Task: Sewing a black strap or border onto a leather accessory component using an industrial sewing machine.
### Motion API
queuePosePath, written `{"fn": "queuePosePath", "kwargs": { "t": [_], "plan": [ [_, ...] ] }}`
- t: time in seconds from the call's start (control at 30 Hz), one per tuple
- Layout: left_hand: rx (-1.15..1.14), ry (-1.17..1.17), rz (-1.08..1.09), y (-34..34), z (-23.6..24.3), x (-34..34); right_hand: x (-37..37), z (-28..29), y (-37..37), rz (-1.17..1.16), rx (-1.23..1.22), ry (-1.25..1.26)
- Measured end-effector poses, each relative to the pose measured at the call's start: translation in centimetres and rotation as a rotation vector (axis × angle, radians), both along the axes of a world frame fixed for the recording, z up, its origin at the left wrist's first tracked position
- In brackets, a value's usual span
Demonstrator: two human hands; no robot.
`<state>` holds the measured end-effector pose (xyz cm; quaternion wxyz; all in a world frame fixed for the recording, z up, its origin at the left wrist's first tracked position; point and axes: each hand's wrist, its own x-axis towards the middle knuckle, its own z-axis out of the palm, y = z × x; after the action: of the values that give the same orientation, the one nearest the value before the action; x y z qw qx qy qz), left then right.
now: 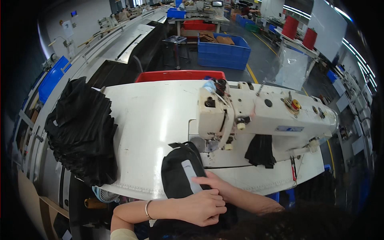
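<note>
A black fabric piece (175, 176), rounded at its outer end, lies on the white sewing table by the needle area. A pale grey strip (191, 176) lies along its top. My right hand (214, 184) reaches in from the right, its fingers stretched over the fabric's near edge and an extended finger at the strip. Nearer to me, my left hand (204, 208), with a bangle on its wrist, crosses in front of the right one. Its fingers are curled closed, and their inner side is hidden. The white sewing machine (280, 116) stands just beyond the fabric.
A tall stack of black fabric pieces (82, 132) is at the table's left. Under the machine arm lies a small black piece (261, 151), with red-handled tweezers (294, 168) to its right. Behind the table are a red bin (180, 75) and a blue crate (224, 54).
</note>
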<state>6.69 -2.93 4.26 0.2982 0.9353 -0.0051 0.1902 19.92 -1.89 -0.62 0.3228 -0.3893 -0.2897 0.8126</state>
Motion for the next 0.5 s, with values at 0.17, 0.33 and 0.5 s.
{"fn": "queuePosePath", "kwargs": {
  "t": [0.17, 0.33, 0.5],
  "plan": [
    [-0.182, -0.245, 0.108, -2.5, -0.1, -1.3, 5.6, 1.3, -8.0, -0.322, 0.119, -0.031],
    [-0.200, -0.033, 0.495, -1.2, -4.1, -4.5, 18.6, 7.3, -22.6, -1.046, 0.409, -0.810],
    [-0.099, -0.082, 0.540, 0.0, -7.1, -3.0, 21.8, 0.5, -25.8, -0.892, 0.416, -1.714]
  ]
}}
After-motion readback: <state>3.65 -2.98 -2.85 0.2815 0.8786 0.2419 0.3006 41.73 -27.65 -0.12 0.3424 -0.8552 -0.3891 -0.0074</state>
